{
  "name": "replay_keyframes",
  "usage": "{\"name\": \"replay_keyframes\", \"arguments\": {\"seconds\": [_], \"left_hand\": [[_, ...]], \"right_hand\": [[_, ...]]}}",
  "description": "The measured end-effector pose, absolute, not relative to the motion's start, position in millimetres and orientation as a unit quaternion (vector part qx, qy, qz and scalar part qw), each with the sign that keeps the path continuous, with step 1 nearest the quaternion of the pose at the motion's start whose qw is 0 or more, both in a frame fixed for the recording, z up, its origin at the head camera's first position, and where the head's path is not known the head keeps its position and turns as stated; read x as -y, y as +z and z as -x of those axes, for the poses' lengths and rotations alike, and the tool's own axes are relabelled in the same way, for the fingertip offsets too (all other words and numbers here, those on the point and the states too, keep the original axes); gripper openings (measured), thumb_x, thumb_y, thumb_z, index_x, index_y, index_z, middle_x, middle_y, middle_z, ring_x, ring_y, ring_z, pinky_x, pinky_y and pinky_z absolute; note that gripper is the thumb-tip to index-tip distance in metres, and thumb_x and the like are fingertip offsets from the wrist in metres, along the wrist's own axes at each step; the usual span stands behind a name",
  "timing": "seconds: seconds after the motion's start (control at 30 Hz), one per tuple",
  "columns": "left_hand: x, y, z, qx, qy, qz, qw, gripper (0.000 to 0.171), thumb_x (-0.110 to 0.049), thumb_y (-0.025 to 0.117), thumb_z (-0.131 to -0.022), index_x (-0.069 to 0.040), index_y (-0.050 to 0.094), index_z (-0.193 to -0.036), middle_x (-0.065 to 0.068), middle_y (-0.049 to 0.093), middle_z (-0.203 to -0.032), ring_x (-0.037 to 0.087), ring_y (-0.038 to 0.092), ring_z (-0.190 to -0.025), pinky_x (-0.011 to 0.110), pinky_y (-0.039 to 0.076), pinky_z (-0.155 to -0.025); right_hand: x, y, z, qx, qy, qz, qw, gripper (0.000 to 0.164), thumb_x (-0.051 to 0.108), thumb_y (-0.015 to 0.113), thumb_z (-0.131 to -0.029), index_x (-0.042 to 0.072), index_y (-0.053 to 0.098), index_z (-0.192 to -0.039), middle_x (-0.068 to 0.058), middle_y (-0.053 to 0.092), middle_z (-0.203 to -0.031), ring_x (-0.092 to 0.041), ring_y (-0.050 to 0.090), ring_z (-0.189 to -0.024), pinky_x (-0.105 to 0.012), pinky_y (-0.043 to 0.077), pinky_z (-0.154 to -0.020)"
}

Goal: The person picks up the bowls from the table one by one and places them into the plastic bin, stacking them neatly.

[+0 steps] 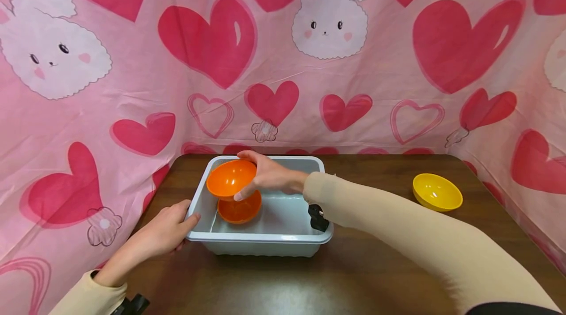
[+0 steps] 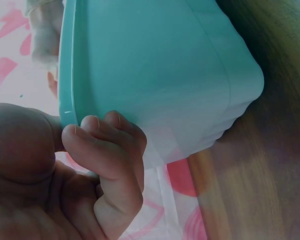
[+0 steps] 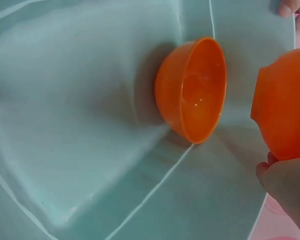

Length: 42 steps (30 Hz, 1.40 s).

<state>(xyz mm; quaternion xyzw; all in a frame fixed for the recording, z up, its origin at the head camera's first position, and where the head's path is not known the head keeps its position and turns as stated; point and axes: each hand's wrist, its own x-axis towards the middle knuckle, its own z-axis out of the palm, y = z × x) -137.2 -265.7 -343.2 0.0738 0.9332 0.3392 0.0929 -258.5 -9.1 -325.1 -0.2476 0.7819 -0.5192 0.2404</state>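
My right hand (image 1: pixel 271 176) grips an orange bowl (image 1: pixel 230 180) by its side, holding it above the left part of a light grey plastic basin (image 1: pixel 283 237). Beneath it, a second orange bowl (image 1: pixel 240 208) rests inside the basin; in the right wrist view this lower bowl (image 3: pixel 190 90) leans tilted near a corner, apart from the held bowl (image 3: pixel 285 102). At the basin's left rim, my left hand (image 1: pixel 170 228) pinches the edge. The left wrist view has the left hand's fingers (image 2: pixel 107 145) curled under that rim, with the thumb over it.
A yellow bowl (image 1: pixel 437 192) stands on the right side of the dark wooden table (image 1: pixel 376 266). Pink cloth (image 1: pixel 283 64) printed with hearts and rabbits hangs behind and along both sides of the table.
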Motion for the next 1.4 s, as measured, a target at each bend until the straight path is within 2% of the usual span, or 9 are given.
{"name": "replay_keyframes", "arguments": {"seconds": [0.93, 1.4], "left_hand": [[267.3, -343.4, 138.6, -0.933, 0.339, -0.07, 0.099, 0.026, -0.016, 0.06, -0.106, 0.004, 0.052, -0.12, 0.006, 0.053, -0.062, 0.019, 0.051, -0.044, 0.033, 0.049, -0.042], [267.8, -343.7, 139.0, -0.932, 0.341, -0.071, 0.1, 0.026, -0.016, 0.06, -0.106, 0.004, 0.052, -0.12, 0.006, 0.053, -0.06, 0.02, 0.051, -0.043, 0.034, 0.049, -0.042]], "right_hand": [[14.4, -343.6, 269.1, -0.795, -0.493, 0.239, 0.262, 0.103, 0.017, 0.093, -0.074, 0.016, 0.038, -0.16, -0.002, 0.052, -0.146, -0.023, 0.05, -0.128, -0.045, 0.048, -0.11], [16.3, -353.3, 268.1, -0.804, -0.476, 0.242, 0.26, 0.104, 0.019, 0.095, -0.071, 0.014, 0.039, -0.159, -0.003, 0.048, -0.15, -0.024, 0.048, -0.13, -0.046, 0.042, -0.116]]}}
